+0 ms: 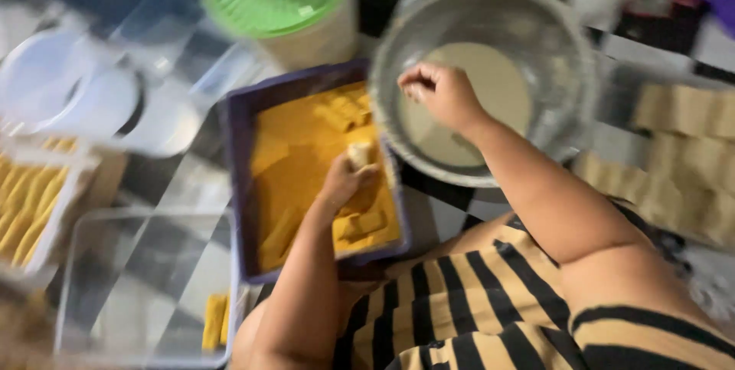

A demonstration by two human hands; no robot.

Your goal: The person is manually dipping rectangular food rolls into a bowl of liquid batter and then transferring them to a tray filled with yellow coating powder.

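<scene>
Pale roll (360,154) in left hand (346,180) above crumb tray (243,117)

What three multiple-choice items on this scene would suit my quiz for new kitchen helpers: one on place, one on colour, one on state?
1. Where is the left hand?
A. Over the purple rectangular tray of orange-yellow crumbs
B. On the green round lid
C. In the clear plastic box

2. What colour is the liquid in the round grey metal bowl?
A. Red
B. Pale cream
C. Black

3. What state is the left hand's grip in?
A. Flat open
B. Shut on a small pale roll
C. Out of view

Answers: 1 A, it is above the crumbs; 2 B, cream batter fills the bottom; 3 B, fingers wrap the roll.
</scene>
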